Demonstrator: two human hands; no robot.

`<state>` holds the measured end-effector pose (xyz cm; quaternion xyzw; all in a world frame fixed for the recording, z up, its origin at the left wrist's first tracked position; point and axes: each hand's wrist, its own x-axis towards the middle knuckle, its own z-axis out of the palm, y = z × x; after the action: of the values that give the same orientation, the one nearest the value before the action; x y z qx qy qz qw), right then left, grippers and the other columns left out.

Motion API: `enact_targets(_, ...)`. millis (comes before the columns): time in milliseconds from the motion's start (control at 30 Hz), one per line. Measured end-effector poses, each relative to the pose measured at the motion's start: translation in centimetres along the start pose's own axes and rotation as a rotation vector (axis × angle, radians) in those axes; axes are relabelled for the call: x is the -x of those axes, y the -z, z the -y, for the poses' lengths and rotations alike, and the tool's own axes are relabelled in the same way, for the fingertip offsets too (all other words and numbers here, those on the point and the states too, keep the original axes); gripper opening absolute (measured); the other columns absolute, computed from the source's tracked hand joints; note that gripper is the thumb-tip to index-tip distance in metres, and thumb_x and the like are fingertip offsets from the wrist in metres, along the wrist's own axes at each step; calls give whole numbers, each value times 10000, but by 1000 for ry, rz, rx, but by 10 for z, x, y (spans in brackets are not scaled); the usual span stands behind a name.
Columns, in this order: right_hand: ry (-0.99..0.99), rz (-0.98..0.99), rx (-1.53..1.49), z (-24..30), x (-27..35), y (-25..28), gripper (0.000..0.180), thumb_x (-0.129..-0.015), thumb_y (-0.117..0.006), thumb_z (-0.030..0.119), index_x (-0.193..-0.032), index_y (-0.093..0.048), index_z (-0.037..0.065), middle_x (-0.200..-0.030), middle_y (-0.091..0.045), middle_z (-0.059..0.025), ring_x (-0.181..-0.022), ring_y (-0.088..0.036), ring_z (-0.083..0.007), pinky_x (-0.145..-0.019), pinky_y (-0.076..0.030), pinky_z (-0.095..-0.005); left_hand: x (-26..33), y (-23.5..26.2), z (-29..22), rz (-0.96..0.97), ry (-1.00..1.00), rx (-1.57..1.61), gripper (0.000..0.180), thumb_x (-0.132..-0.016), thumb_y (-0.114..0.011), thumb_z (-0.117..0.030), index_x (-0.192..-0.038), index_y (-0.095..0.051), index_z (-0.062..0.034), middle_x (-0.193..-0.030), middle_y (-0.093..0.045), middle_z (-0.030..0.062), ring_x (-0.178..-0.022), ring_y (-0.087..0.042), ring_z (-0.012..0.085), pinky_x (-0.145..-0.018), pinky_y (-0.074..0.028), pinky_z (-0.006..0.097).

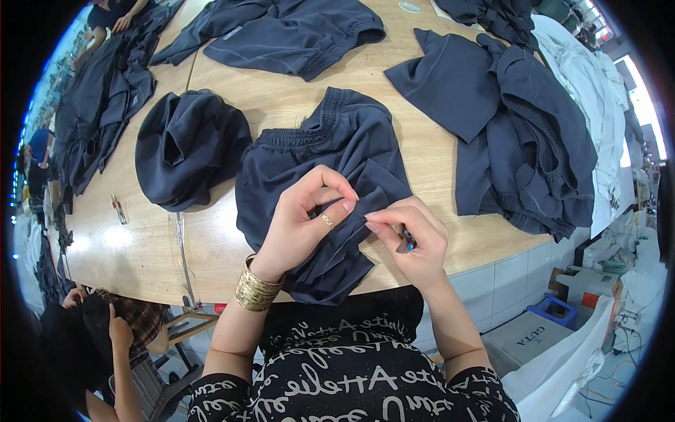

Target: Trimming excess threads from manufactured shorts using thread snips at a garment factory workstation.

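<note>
Dark navy shorts (281,172) with a gathered elastic waistband lie in front of me on the wooden table, one part hanging toward my lap. My left hand (309,214) is closed, thumb and forefinger pinching a fold of that cloth. Close beside it, my right hand (415,235) also pinches the fabric's edge between thumb and fingertips. Tucked in the curled fingers of that hand is a small tool (406,243) with blue and dark metal parts, perhaps thread snips; the fingers hide most of it.
More navy garments lie around: a bundle (190,151) at left, a pile (520,141) at right, shorts (302,39) at the far side. Small snips (119,209) rest on the table (140,246). White cloth (583,91) hangs at right. Another person's hand (119,330) shows lower left.
</note>
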<state>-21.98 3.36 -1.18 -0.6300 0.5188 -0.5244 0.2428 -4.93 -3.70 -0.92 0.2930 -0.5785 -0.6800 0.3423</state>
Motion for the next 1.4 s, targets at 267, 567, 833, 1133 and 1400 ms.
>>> enact_targets(267,-303,526,-157,14,-10,34,119,-755,-693,37,-789,-582,10,-742,-569,-29,-664,-496,-100,-565,-392,-239,2,5,-3,-4,-2,-23,83,-870,-563,8,-939,-521,-13,-887,-567,-8,-846,-527,24,-748,-414,168)
enact_targets(567,65,106,48,3,-6,15,283,-655,-668,-77,-910,-655,45,-765,-585,-43,-628,-561,-122,-505,-430,-237,1,4,-2,3,1,19,85,-873,-561,7,-945,-517,-9,-892,-561,-9,-852,-526,26,-757,-415,172)
enact_targets(833,42,213,-20,0,-9,21,273,-626,-625,-115,-852,-618,39,-780,-577,-56,-628,-558,-134,-507,-429,-241,2,3,-3,28,-1,16,90,-870,-563,15,-944,-515,-5,-919,-554,2,-895,-536,43,-790,-424,188)
enact_targets(1133,-141,950,-534,14,-16,52,106,-697,-658,-14,-702,-570,45,-673,-539,-14,-574,-488,-107,-501,-344,-231,-2,5,-2,57,-32,-37,84,-866,-559,24,-936,-521,-1,-912,-560,7,-902,-543,56,-815,-428,204)
enact_targets(1400,-504,130,-49,19,-6,25,176,-743,-737,111,-712,-589,21,-635,-552,-18,-559,-491,-67,-504,-371,-214,0,-3,-3,19,-54,-9,73,-868,-562,12,-934,-535,-6,-903,-582,5,-897,-565,58,-798,-433,200)
